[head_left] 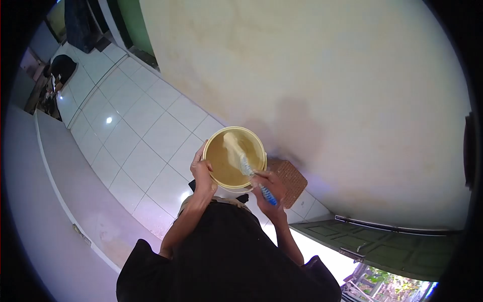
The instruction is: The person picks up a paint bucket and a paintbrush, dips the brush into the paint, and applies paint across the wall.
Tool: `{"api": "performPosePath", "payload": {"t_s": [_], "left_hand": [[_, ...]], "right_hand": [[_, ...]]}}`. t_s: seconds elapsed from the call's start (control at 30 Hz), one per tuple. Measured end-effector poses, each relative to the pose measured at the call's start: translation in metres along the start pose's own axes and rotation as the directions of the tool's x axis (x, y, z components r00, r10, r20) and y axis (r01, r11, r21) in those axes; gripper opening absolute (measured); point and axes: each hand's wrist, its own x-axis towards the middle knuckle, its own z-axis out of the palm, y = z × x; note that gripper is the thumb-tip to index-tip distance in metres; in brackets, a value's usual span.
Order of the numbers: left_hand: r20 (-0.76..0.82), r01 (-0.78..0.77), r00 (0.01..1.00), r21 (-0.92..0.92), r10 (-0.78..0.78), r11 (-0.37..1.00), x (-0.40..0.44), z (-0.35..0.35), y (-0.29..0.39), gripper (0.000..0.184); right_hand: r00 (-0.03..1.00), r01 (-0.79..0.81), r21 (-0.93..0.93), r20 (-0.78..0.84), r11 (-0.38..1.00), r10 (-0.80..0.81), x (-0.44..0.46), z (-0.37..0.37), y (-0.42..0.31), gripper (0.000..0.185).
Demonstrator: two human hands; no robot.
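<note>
A round cream bucket with pale liquid inside is held in front of my body, above the tiled floor. My left hand grips its left rim, fingers wrapped round the side. In my right hand is a brush with a blue and white handle, held across the bucket's lower right rim. The brush's cream-coloured head lies inside the bucket, over or in the liquid; how deep it reaches is not clear.
A brown woven box stands on the white tiled floor beside the cream wall. A dark green door is at lower right. Dark items lie at the far upper left.
</note>
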Motion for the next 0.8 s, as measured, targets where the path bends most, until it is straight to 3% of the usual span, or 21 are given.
{"api": "performPosePath", "payload": {"t_s": [0.07, 0.13, 0.23, 0.37, 0.43, 0.57, 0.63, 0.8], "left_hand": [[-0.061, 0.022, 0.998, -0.112, -0.029, 0.993, 0.01, -0.008, 0.027, 0.068], [-0.029, 0.015, 0.999, -0.097, -0.018, 0.995, 0.027, -0.036, 0.044, 0.069], [-0.018, -0.012, 1.0, -0.063, 0.01, 0.998, 0.031, -0.045, 0.078, 0.071], [-0.026, -0.051, 0.998, -0.067, 0.049, 0.996, 0.04, -0.058, 0.115, 0.075], [-0.042, -0.07, 0.997, -0.085, 0.066, 0.994, 0.042, -0.056, 0.136, 0.076], [-0.039, -0.102, 0.994, -0.102, 0.098, 0.99, 0.059, -0.069, 0.158, 0.077], [-0.041, -0.107, 0.994, -0.108, 0.103, 0.988, 0.07, -0.071, 0.173, 0.077], [-0.061, -0.148, 0.988, -0.132, 0.141, 0.98, 0.098, -0.078, 0.204, 0.076]], "right_hand": [[0.985, 0.04, -0.06, 0.17, 0.997, -0.029, 0.007, 0.03, -0.013, 0.026], [0.962, 0.001, -0.06, 0.271, 0.998, 0.015, 0.008, 0.055, -0.023, 0.033], [0.888, 0.106, -0.151, 0.46, 0.983, -0.025, 0.013, 0.081, -0.024, 0.041], [0.868, 0.117, -0.082, 0.492, 0.99, -0.061, 0.027, 0.117, -0.024, 0.046], [0.82, 0.228, -0.075, 0.553, 0.971, -0.15, 0.044, 0.13, -0.026, 0.045], [0.779, 0.269, -0.098, 0.607, 0.958, -0.156, 0.082, 0.154, -0.033, 0.043], [0.713, 0.379, -0.028, 0.646, 0.925, -0.272, 0.113, 0.167, -0.038, 0.041], [0.672, 0.442, 0.04, 0.647, 0.896, -0.36, 0.164, 0.201, -0.027, 0.039]]}}
